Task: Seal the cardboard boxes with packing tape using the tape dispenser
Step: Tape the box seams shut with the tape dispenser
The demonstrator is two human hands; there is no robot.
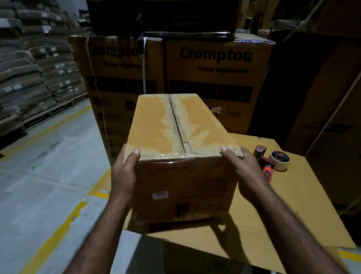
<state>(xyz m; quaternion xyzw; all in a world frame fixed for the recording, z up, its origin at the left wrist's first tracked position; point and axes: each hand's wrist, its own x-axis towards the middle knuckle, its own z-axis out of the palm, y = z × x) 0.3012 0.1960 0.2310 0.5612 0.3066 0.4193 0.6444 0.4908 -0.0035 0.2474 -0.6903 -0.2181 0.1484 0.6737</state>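
dim warehouse light from above-left — glare on the box (pixel 182 124) top, dark blurred corners, wide-angle bending at edges.

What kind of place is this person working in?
Most likely a warehouse or storeroom: stacked sacks fill the left side, tall printed appliance cartons are piled behind, and yellow lane lines are painted on the concrete floor.

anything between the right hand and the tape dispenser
Nothing visible. The tape dispenser lies on the cardboard sheet just beyond the right hand, its handle partly hidden behind it. That hand grips the box corner, so it must let go first.
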